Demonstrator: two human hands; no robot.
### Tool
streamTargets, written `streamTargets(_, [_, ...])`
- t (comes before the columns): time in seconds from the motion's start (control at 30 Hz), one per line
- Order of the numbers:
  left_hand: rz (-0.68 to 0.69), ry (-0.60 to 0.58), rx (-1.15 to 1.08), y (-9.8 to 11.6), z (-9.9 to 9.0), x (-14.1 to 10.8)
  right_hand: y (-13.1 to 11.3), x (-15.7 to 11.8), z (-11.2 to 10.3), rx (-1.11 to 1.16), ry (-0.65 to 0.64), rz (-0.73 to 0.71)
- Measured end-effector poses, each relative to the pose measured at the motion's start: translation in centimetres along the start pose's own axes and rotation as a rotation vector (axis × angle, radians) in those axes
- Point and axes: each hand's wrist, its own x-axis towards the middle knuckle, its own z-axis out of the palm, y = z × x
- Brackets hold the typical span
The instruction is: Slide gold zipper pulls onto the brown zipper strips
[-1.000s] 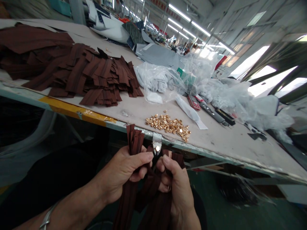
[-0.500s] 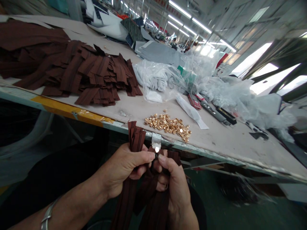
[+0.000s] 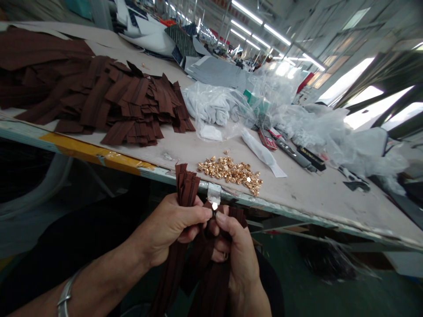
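Fingers grip brown strips; left hand beside right hand, contact unclear

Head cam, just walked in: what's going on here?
A person's left hand grips a bundle of dark brown fabric strips, its end sticking up above the fingers. The right hand holds more of these strips. Both hands are close together, just below a small bright shiny piece at the table edge. On the beige-topped table, a pile of small gold-coloured metal pieces lies just beyond them; a larger heap of brown strips lies further left.
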Motion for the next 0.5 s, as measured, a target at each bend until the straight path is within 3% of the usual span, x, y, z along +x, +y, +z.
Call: streamTargets(0.5, [0.095, 0.017, 0.042, 0.06, 0.42, 0.20, -0.25, 0.58, 0.10, -0.133, 0.022, -0.073])
